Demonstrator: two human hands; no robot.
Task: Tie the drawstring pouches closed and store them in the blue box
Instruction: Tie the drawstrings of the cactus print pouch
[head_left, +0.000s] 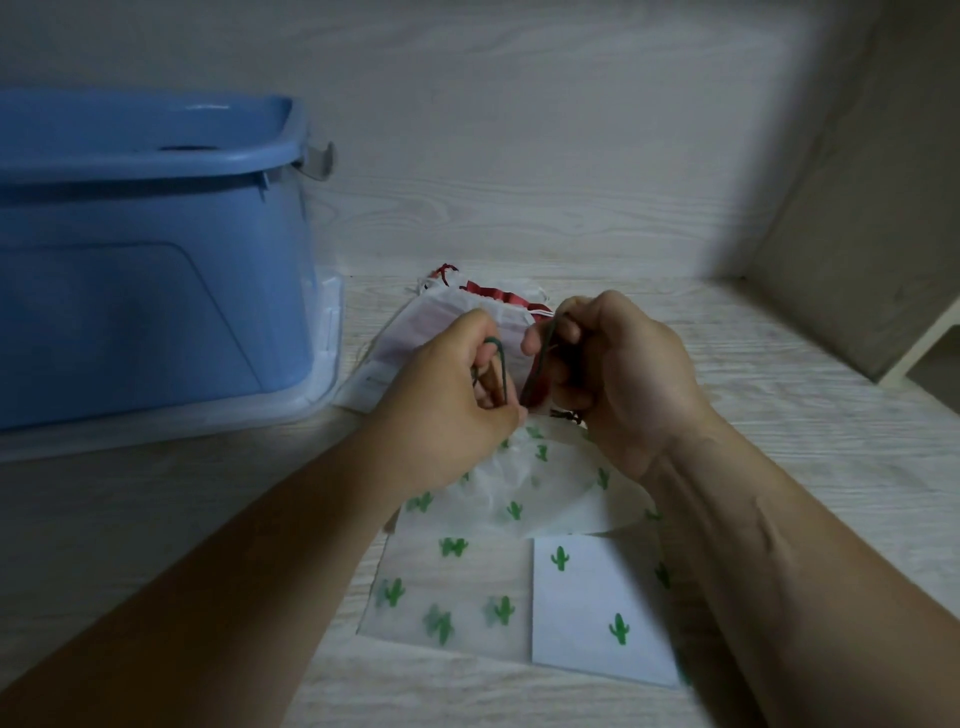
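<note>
Where the two hands meet: a dark green drawstring (540, 364) runs from one to the other, just above the gathered mouth of the cactus pouch (519, 493)
Left hand (457, 395): fingers curled, pinching a loop of the drawstring that stands up over the forefinger
Right hand (618, 384): fingers curled round the other strand, thumb tip pressed beside it, back of the hand toward the camera
Cactus pouch: white with green cacti, on the table (779, 415) directly under both hands; its mouth is puckered and lifted toward them, its lower edge fans out flat
Flat cactus pouch (452, 587): lies nearer the person, partly under the first; a brighter white rectangle overlaps its right side, possibly another pouch, though the dim light does not settle it
Red-cord pouches (452, 317): a small pile of white pouches with red cords just behind the hands, between them and the back wall (519, 130)
Blue box (145, 312): at the left, top open, rounded rim, a grey latch at its right end; it stands on a clear base (324, 364) whose corner juts out just beside the pile's left edge
Room on the left: a strip of table shows between the box's near edge and the left forearm
Room on the right: the table shows wide from the right forearm out to the side panel (857, 234)
Edges: the back wall and the side panel meet in a corner behind the right hand, well apart from it
</note>
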